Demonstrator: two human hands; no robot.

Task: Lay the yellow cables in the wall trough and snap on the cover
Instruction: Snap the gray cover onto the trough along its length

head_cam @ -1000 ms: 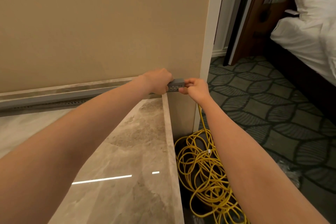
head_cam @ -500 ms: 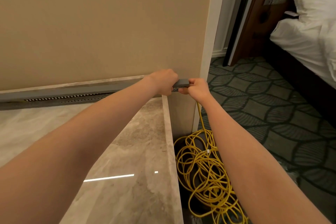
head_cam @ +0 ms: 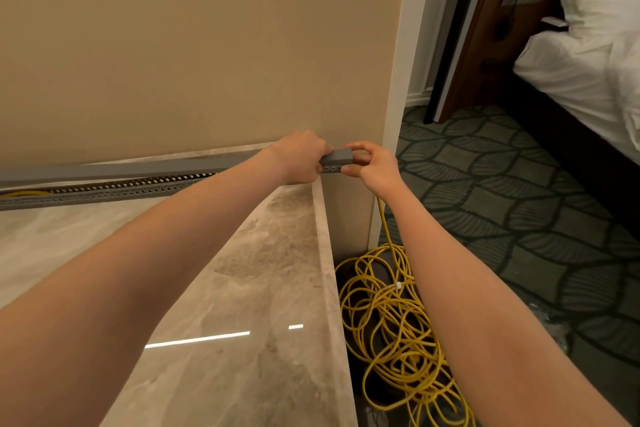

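Observation:
A grey slotted trough (head_cam: 114, 191) runs along the foot of the beige wall above the marble counter. Its long grey cover (head_cam: 138, 168) lies over it, lifted a little at the left, where a bit of yellow cable (head_cam: 20, 193) shows inside. My left hand (head_cam: 299, 158) grips the cover near its right end. My right hand (head_cam: 372, 163) pinches the very end of the cover and trough at the wall corner. A yellow cable drops from under my right hand to a loose coil of yellow cables (head_cam: 391, 326) on the floor.
The marble counter (head_cam: 242, 288) fills the lower left, its edge running down the middle. The white wall corner (head_cam: 398, 80) sits just right of my hands. Patterned carpet (head_cam: 519, 218), a dark wooden door and a bed with white linen (head_cam: 588, 62) lie to the right.
The view has shifted slightly, showing more of the slotted trough at the left. My right hand's fingers have moved up over the cover's end. Both hands stay at the right end.

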